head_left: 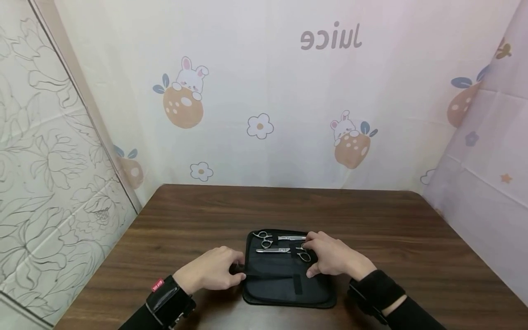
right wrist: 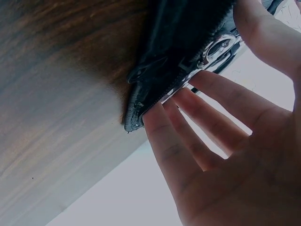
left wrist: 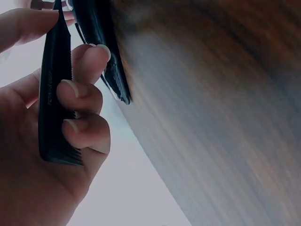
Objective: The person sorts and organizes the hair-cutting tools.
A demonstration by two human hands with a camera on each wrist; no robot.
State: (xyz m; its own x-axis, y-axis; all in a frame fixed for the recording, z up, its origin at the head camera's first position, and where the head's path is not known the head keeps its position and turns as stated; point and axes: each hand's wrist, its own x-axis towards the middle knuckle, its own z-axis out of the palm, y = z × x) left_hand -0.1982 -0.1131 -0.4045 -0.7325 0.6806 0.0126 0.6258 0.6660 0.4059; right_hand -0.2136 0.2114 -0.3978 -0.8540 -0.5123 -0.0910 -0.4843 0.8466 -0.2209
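Note:
An opened black zip case lies flat on the table between both hands. In its upper half, two pairs of silver scissors lie one above the other, the upper pair and the lower pair. At the case's left edge, my left hand grips a black comb, fingers curled round its toothed side in the left wrist view. My right hand rests at the case's right side with fingers extended. Fingertips touch the zipped edge near the scissor handles, as the right wrist view shows.
The brown wooden table reaches back to a pale printed curtain. Another curtain hangs on the right, and a flower-patterned panel stands on the left. A black zip pull hangs on the case's edge.

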